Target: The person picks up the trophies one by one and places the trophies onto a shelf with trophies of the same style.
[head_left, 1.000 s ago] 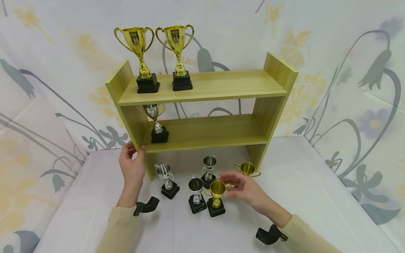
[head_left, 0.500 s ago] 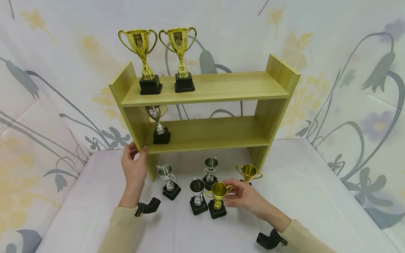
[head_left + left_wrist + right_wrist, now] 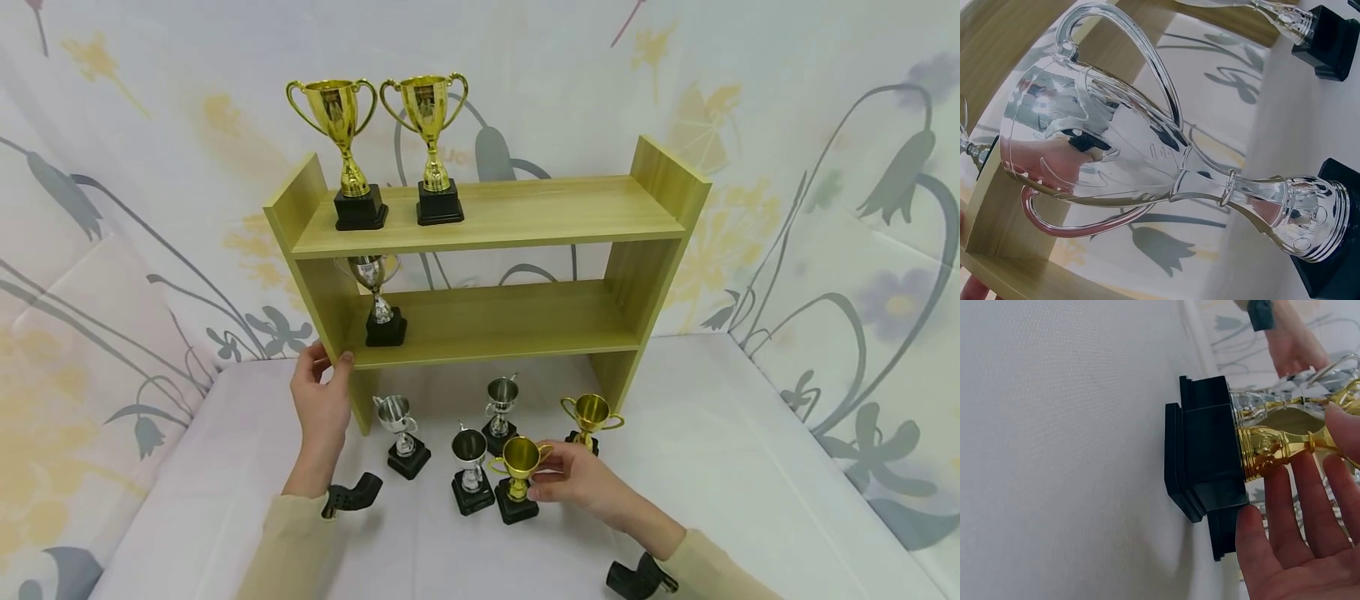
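My left hand (image 3: 322, 408) grips the left side panel of the wooden shelf unit (image 3: 540, 208), thumb at the front edge near the middle board. Beside the gold trophy cup (image 3: 519, 457) nearest the front, my right hand (image 3: 573, 479) has its thumb and fingers around the stem and lower cup. In the right wrist view the fingertips touch the trophy's gold stem (image 3: 1272, 447), and its black base stands on the white cloth. A silver trophy (image 3: 470, 454) is close at its left. Another silver trophy (image 3: 1104, 137) fills the left wrist view.
Two gold trophies, one of them left (image 3: 337, 112), stand on the top board. A silver trophy (image 3: 378, 292) occupies the middle board's left end. Below are silver trophies at left (image 3: 397, 425) and centre (image 3: 501, 404), and a gold trophy (image 3: 590, 411) at right.
My right hand has closed in on the front gold trophy, the thumb now at its stem. My left hand keeps its hold on the shelf unit. The head view has shifted slightly.
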`<state>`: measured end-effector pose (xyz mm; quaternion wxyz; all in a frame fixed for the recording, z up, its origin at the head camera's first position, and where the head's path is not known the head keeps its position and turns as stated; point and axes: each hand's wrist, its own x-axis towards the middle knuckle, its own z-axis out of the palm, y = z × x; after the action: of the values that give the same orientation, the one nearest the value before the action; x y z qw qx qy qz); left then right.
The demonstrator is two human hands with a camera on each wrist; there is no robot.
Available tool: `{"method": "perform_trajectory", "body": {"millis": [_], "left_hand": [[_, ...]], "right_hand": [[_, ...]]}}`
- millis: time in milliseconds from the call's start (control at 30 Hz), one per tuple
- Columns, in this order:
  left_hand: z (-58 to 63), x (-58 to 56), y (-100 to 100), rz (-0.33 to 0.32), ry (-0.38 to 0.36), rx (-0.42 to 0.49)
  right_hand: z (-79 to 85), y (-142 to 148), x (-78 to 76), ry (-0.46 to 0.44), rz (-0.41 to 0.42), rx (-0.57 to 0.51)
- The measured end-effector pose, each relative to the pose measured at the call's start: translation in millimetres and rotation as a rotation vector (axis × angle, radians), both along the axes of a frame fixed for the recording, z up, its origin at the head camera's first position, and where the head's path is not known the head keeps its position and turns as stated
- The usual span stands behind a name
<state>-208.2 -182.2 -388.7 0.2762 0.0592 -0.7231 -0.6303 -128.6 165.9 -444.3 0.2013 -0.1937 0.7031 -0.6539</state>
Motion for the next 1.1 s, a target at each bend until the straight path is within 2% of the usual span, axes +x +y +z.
{"method": "perform_trajectory", "body": {"millis": [200,767,1100], "left_hand": [[-0.9,-0.3,0,-0.007,0.009,0.007],[-1.9,-0.3,0,-0.005,0.019,-0.004],[0.3,0.5,1,0.004,0.013,-0.005]], "right_hand": [[-1.3,-6,0.5,-0.012,0.001,-0.006],[-8.8,-19,-1.0,0.150,-0.050,0.137],[-10.6,-24,-2.0,0.167,-0.088,0.187]]}}
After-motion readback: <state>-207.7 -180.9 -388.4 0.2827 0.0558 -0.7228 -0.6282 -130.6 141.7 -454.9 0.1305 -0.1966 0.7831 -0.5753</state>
